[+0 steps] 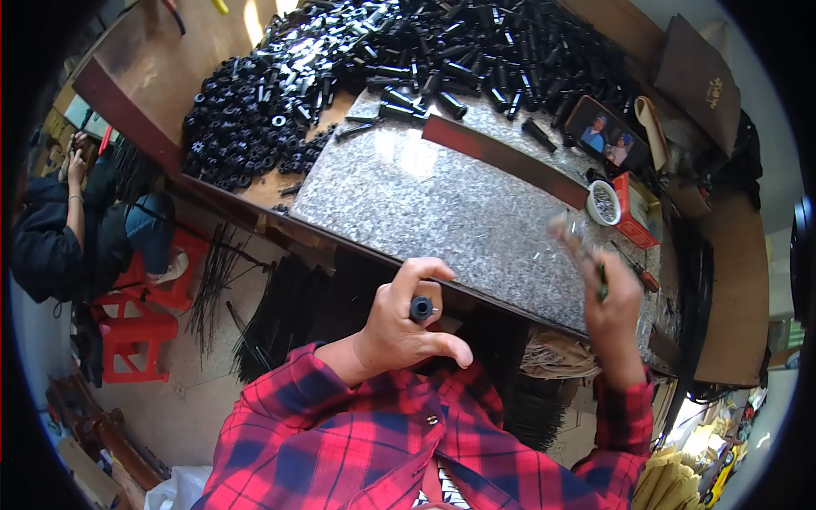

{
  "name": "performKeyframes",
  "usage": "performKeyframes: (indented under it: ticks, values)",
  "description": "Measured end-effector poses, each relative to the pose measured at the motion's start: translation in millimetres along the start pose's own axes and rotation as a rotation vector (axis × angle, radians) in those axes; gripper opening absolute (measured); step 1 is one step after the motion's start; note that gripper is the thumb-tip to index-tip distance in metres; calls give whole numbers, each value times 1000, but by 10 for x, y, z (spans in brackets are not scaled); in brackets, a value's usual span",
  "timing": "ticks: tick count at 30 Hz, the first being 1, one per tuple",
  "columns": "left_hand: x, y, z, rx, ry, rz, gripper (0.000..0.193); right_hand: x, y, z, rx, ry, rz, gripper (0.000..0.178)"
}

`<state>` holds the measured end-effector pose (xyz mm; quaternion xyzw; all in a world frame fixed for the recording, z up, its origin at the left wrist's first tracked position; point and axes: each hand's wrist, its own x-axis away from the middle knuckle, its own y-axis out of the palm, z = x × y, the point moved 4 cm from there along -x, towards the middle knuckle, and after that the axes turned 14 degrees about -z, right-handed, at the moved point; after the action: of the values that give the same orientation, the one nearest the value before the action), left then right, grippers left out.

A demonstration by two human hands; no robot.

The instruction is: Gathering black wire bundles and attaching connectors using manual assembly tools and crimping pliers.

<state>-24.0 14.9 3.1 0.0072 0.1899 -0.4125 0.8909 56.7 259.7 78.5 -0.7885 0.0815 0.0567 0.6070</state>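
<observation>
Just off the near edge of the stone slab (459,217), my left hand (404,319) has its lower fingers curled round a black hollow tube (422,308), its round end facing up. The thumb and index finger of that hand stand apart. A tiny pale pin-like bit (436,311) shows beside the tube's end. Over the slab's right part, my right hand (615,297) grips a slim tool (578,242) with a green part near the fingers. Motion smears the tool's far end, so its kind cannot be made out.
Black tubular parts (476,51) and black ring-like pieces (229,127) are heaped at the back. A dark metal bar (501,160), a white bowl of small metal bits (603,204), a red box (637,212) and a phone (605,136) stand around the slab. A person (85,221) sits at left.
</observation>
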Motion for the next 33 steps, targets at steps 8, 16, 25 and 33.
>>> performKeyframes:
  ticks: [8,16,25,33]
  values:
    - [12,33,93,-81,53,-28,88,-698,-101,1108,246,209,-77,16]
    - [28,95,121,-104,93,-70,85,-874,107,1129,504,200,-204,18]
    - [9,81,90,-103,90,-51,83,-842,65,1145,379,223,-118,15]
    - [-6,53,106,-106,52,-43,80,-801,-21,1144,289,232,28,17]
